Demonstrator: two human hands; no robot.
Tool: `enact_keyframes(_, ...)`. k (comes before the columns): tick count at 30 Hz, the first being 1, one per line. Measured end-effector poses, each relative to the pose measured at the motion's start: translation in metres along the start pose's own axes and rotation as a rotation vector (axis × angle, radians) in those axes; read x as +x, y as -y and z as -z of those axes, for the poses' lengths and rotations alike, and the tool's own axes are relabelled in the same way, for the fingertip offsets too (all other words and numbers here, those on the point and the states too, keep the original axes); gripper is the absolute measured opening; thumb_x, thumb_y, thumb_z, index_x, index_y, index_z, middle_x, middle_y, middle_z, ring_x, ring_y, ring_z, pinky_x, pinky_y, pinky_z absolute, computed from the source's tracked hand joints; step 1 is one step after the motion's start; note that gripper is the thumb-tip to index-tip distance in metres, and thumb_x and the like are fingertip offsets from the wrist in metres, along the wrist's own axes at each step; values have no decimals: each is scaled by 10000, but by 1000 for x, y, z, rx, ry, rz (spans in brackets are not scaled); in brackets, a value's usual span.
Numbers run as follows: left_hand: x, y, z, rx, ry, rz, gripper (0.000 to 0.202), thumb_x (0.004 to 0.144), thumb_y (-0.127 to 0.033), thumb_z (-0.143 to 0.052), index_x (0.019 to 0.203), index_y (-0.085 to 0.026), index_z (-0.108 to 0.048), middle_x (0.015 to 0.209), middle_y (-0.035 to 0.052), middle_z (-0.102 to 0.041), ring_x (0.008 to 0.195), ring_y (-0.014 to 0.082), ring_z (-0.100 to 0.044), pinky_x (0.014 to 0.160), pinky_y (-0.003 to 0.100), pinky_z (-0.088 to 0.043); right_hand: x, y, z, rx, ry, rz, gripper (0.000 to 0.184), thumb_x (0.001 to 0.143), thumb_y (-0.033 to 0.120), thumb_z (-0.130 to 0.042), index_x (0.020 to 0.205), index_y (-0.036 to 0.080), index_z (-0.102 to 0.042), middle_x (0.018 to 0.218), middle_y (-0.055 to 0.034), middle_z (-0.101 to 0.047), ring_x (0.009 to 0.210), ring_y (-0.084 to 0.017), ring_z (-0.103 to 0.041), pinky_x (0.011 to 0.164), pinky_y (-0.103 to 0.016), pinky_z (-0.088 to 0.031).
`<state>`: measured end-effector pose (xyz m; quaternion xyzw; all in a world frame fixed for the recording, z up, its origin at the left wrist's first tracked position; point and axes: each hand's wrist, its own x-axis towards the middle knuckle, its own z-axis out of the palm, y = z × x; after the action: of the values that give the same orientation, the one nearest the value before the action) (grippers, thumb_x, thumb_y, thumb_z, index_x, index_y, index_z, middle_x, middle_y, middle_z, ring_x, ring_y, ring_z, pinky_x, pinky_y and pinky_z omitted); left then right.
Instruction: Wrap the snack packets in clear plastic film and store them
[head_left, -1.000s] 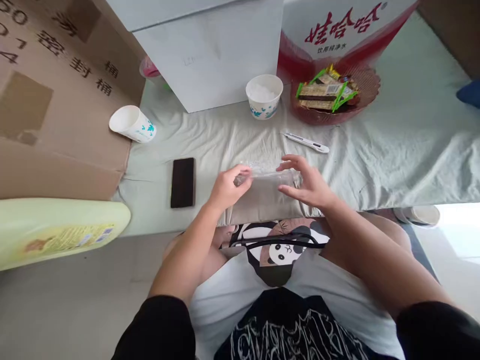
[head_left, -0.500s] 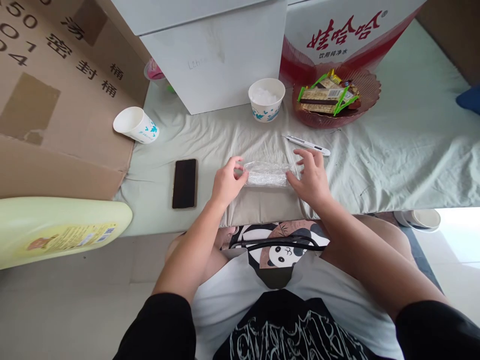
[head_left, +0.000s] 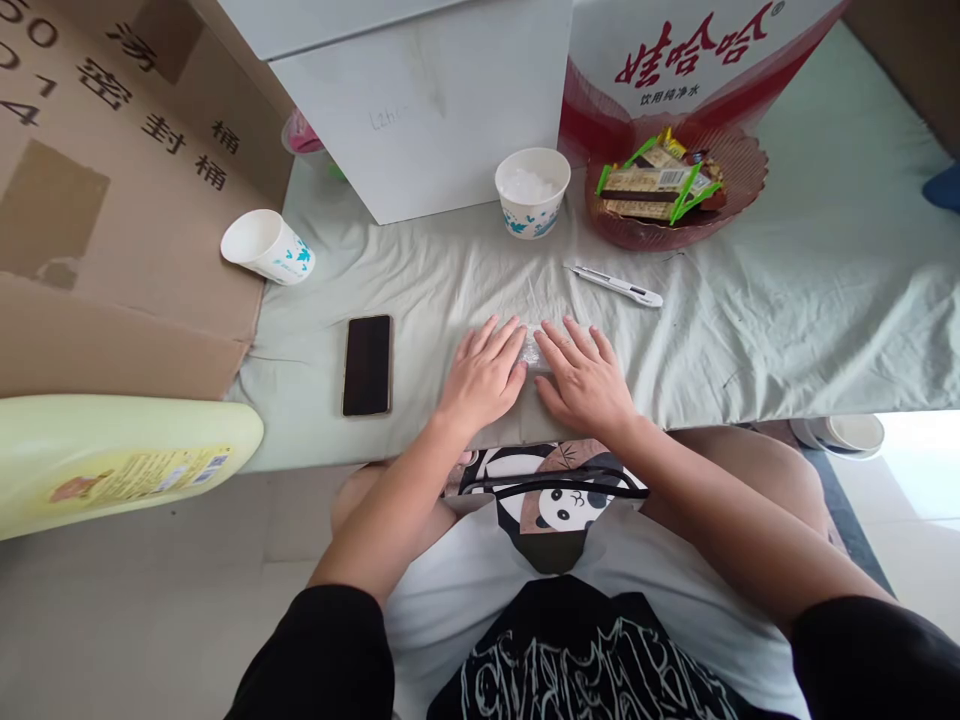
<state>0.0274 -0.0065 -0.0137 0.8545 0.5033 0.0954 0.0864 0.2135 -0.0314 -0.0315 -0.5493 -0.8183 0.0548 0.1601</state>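
Lying flat, uncurled, left hand [head_left: 481, 382] and right hand [head_left: 589, 388] partly cover clear plastic [head_left: 532, 348] near the table edge [head_left: 517, 432].

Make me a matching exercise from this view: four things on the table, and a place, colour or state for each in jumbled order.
Things:
1. phone
2. cutter
3. bowl
4. clear plastic

Places, colours and states:
A. holding wrapped snacks
B. partly covered by the left hand and right hand
C. dark-faced, lying flat to the left of both hands
D. slim and white

Right pairs: 1-C, 2-D, 3-A, 4-B
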Motion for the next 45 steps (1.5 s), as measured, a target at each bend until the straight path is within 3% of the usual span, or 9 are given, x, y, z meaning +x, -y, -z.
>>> enact_keyframes(7,-3,6,6,96,194,108,584,1065,-355,-291,1625,-230,-403,1707,11,-367,1607,278,-305,1327,560,-211,3,-11,6,-33,170,-132,632,1037,392,-388,1621,149,-403,1695,-104,-381,1590,-337,-312,1287,-593,-238)
enact_keyframes(12,-2,8,3,63,233,138,591,1062,-353,-279,1636,-254,-377,1718,11,-351,1616,290,-277,1321,602,-192,-2,-26,-2,-36,158,-173,630,1043,456,-373,1604,175,-419,1693,-117,-389,1582,-374,-306,1274,-654,-223)
enact_keyframes(17,5,18,-2,-25,-84,183,494,1039,-350,-405,1495,-230,-553,1600,131,-519,1470,342,-482,1192,588,-397,-2,-33,-5,60,-97,-137,565,998,477,-468,1459,160,-548,1668,-216,-368,1523,-428,-377,1195,-682,-339)
enact_keyframes(20,5,23,-3,-54,-285,294,456,974,-422,-580,1376,-208,-616,1309,177,-680,1223,359,-624,1022,518,-513,5,-35,0,149,-235,-92,470,983,408,-502,1408,219,-577,1579,-185,-467,1442,-386,-478,1151,-638,-417)
enact_keyframes(25,-3,11,-3,-63,-176,324,498,943,-410,-652,1395,-215,-576,1135,155,-683,1112,358,-628,963,510,-514,11,-22,-1,111,-196,15,381,937,252,-555,1304,220,-650,1469,-164,-577,1383,-372,-519,1106,-589,-467)
enact_keyframes(31,-3,7,7,-110,-286,212,321,925,-264,-639,1242,-216,-648,1160,125,-636,1091,296,-628,968,457,-519,3,6,-3,69,-4,27,375,947,256,-544,1298,201,-665,1271,-147,-725,1103,-336,-676,910,-504,-549)
enact_keyframes(35,-6,3,13,-232,-164,-44,166,934,-163,-552,1030,-200,-682,1003,66,-698,991,235,-664,923,383,-537,-1,7,1,510,25,-102,606,932,283,-526,1520,180,-425,1378,-177,-679,887,-236,-738,779,-415,-592)
enact_keyframes(38,-8,0,10,-231,-98,-31,184,944,-145,-532,1012,-192,-696,1009,70,-709,986,241,-670,891,379,-543,0,1,6,878,23,-196,555,939,297,-480,1477,203,-381,1363,-159,-674,725,-162,-731,668,-352,-596)
enact_keyframes(45,-9,7,1,-147,57,18,273,918,-114,-581,1095,-240,-745,1143,90,-696,1107,281,-651,933,429,-533,7,-12,13,734,-176,-214,346,856,221,-502,1200,226,-536,1115,-80,-702,789,-171,-694,691,-356,-574)
